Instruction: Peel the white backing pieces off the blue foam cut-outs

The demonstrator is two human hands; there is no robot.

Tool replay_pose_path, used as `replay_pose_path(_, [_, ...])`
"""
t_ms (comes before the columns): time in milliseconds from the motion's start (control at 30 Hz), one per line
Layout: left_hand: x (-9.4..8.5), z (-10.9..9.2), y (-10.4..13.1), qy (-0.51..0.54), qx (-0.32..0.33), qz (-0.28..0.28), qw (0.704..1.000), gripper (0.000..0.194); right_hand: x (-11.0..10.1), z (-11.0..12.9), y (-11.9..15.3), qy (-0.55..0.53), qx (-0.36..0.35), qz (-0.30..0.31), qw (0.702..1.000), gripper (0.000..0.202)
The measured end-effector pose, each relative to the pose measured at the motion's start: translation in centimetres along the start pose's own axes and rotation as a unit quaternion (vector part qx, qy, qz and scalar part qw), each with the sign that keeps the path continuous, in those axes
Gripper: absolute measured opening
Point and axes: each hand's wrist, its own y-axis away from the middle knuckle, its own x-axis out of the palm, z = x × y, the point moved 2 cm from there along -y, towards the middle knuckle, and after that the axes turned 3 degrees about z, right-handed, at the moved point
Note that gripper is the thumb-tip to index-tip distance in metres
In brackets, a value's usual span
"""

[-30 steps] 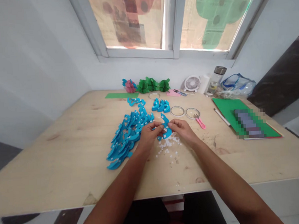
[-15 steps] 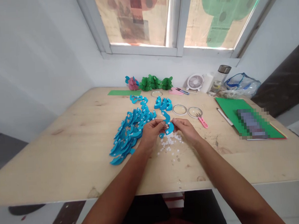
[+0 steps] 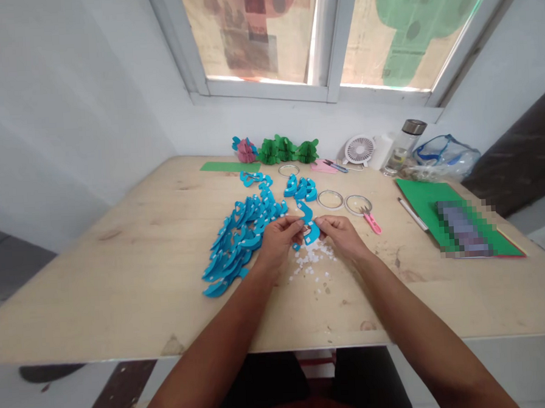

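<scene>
A curved blue paper cutout (image 3: 307,212) with small white squares on it is held up over the table between my two hands. My left hand (image 3: 278,237) pinches its left side, thumb and forefinger together. At the right edge, the fingertips of my right hand (image 3: 343,232) are closed on the same cutout. Below the hands lies a scatter of tiny white paper bits (image 3: 315,258). Left of my left hand spreads a heap of similar blue cutouts (image 3: 231,242), many with white squares. A smaller blue group (image 3: 300,188) lies just beyond the hands.
Pink-handled snips (image 3: 371,221) lie by two tape rolls (image 3: 330,200) on the right. Along the wall stand green paper flowers (image 3: 282,150), a white fan (image 3: 360,150) and a bottle (image 3: 404,147). Green sheets (image 3: 421,196) and a white pen (image 3: 412,214) are at far right.
The view has shifted slightly. Both hands still hold the blue paper cutout in nearly the same place, with only a slight shift of the fingers.
</scene>
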Motion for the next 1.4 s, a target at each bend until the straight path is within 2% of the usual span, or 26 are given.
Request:
replay_pose_path(300, [0.4,-0.8,0.4,-0.015,-0.001,-0.010,1.000,0.011,0.2,-0.1,0.1,0.070,-0.016,-0.052,0.996,0.031])
replay_pose_path(567, [0.1,-0.1,0.2,0.013,-0.024,0.006,1.000,0.015,0.5,-0.2,0.4,0.187,-0.061,-0.117,0.973,0.026])
replay_pose_path(633, [0.0,0.0,0.1,0.022,-0.028,0.009,0.999,0.016,0.6,-0.5,0.3,0.157,-0.050,-0.115,0.980,0.027])
replay_pose_path(767, [0.0,0.0,0.1,0.023,-0.019,0.022,0.999,0.019,0.5,-1.2,-0.2,0.025,-0.006,-0.093,0.995,0.032])
replay_pose_path(933, [0.3,0.0,0.2,0.013,-0.018,0.036,0.999,0.026,0.4,-1.8,-0.4,-0.094,0.036,-0.094,0.990,0.033])
replay_pose_path(1133, [0.7,-0.4,0.7,-0.017,-0.009,0.078,0.997,0.022,0.3,-1.8,-0.3,-0.150,0.050,-0.104,0.982,0.032])
replay_pose_path(1400, [0.6,0.0,0.6,-0.007,0.001,0.094,0.996,0.024,0.5,-1.4,-0.2,-0.194,0.058,-0.098,0.974,0.034])
